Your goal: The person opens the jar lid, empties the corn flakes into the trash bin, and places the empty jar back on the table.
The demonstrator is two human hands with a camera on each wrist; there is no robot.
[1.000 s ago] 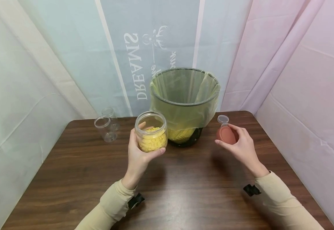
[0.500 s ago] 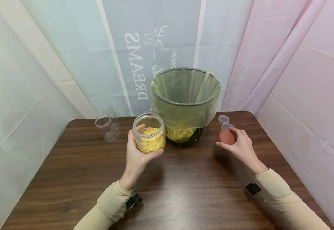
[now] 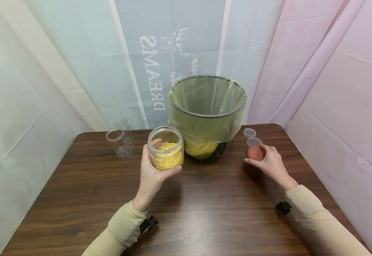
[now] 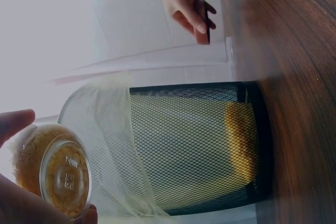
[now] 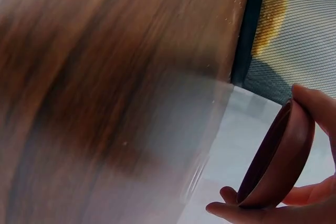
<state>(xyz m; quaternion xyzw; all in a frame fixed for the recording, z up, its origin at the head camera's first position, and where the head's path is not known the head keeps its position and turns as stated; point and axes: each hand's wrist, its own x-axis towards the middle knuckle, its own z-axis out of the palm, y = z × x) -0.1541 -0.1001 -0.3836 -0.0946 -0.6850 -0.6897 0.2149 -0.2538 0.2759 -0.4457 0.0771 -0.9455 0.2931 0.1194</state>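
Note:
My left hand (image 3: 153,177) grips a clear jar (image 3: 166,149) above the table, its mouth uncovered and tilted toward me. Small yellow pieces (image 3: 168,158) fill its lower part; the left wrist view shows the jar's base (image 4: 68,179) with raised markings. At the right, my right hand (image 3: 271,164) pinches a reddish-brown round lid (image 3: 255,153) by its edge, thumb on one side and fingers on the other. The right wrist view shows the lid (image 5: 281,156) edge-on, its hollow side facing the table, just above the wood. Two clear lids (image 3: 254,142) lie right behind it.
A black mesh bin (image 3: 205,147) with a pale yellow liner (image 3: 205,128) stands at the back middle, yellow material low inside. Two clear uncovered jars (image 3: 116,144) stand at the back left. Fabric walls (image 3: 342,117) enclose the wooden table (image 3: 205,199).
My right hand has lowered the reddish-brown lid slightly and toward the right, uncovering more of the nearer clear lid. My left hand with the jar shifted a little left, then stayed nearly still.

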